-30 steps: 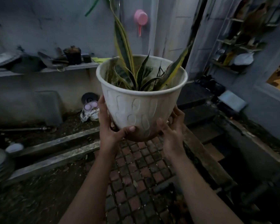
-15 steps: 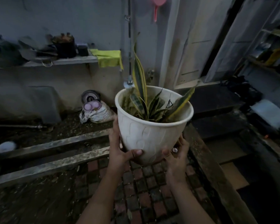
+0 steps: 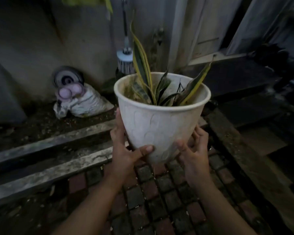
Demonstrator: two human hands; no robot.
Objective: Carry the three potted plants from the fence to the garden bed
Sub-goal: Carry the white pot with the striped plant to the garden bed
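A white embossed pot [image 3: 159, 122] with a yellow-edged snake plant [image 3: 143, 68] is held in the air at the middle of the view. My left hand [image 3: 126, 150] clasps its lower left side, thumb across the front. My right hand [image 3: 195, 153] cups the lower right side and base. The pot hangs above the brick paving [image 3: 159, 200], just short of the concrete curbs [image 3: 58, 168] that border a strip of dark soil [image 3: 46, 122] along the wall. No other potted plant is in view.
A white sack with pale purple round things [image 3: 81, 100] and a dark disc [image 3: 68, 80] lie on the soil by the wall. A brush [image 3: 126, 63] hangs on the wall behind the pot. A dark step [image 3: 236, 78] and a drop lie to the right.
The pot has come down and forward with both hands on it. The view has tilted downward, so the wall shelf and pink scoop have left the frame.
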